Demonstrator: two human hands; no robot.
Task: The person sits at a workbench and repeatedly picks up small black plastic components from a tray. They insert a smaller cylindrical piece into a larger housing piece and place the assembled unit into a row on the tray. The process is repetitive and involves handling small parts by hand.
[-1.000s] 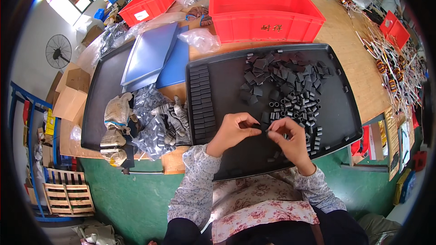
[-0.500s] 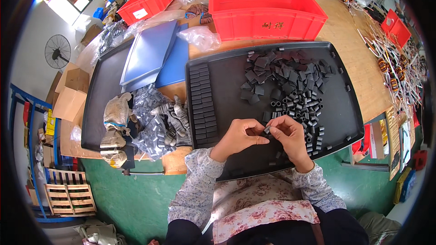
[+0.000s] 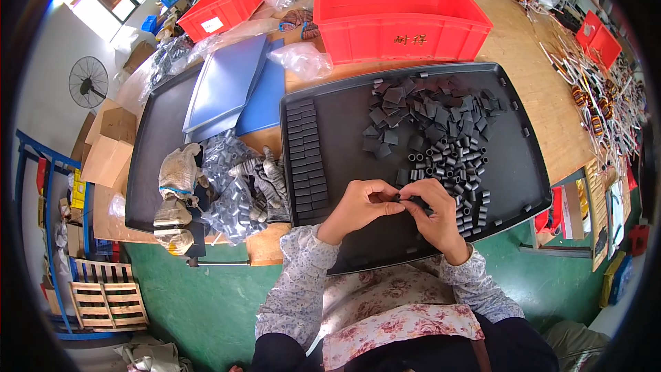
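Note:
Over the near part of a black tray [image 3: 341,114], my left hand [image 3: 358,208] and my right hand [image 3: 436,220] meet at the fingertips. Both are closed in a pinch on one small black piece [image 3: 397,198], mostly covered by the fingers, so its exact shape cannot be made out. Just beyond the fingers lies a pile of short black tubes [image 3: 451,165], some reaching down beside my right hand. Flat black square pieces [image 3: 430,114] are heaped farther back. Along the tray's left side, black pieces stand in neat rows [image 3: 306,158].
A large red bin [image 3: 406,34] stands behind the tray, another red bin [image 3: 226,3] at the far left. Left of the tray lie grey work gloves [image 3: 265,182], a clear bag of grey tubes [image 3: 231,200] and blue folders [image 3: 227,83]. Bundled wires [image 3: 606,114] crowd the right.
My right hand has shifted slightly left, its fingertips closing up to my left hand's. The small black piece, more visible at my right fingertips before, now sits between both hands.

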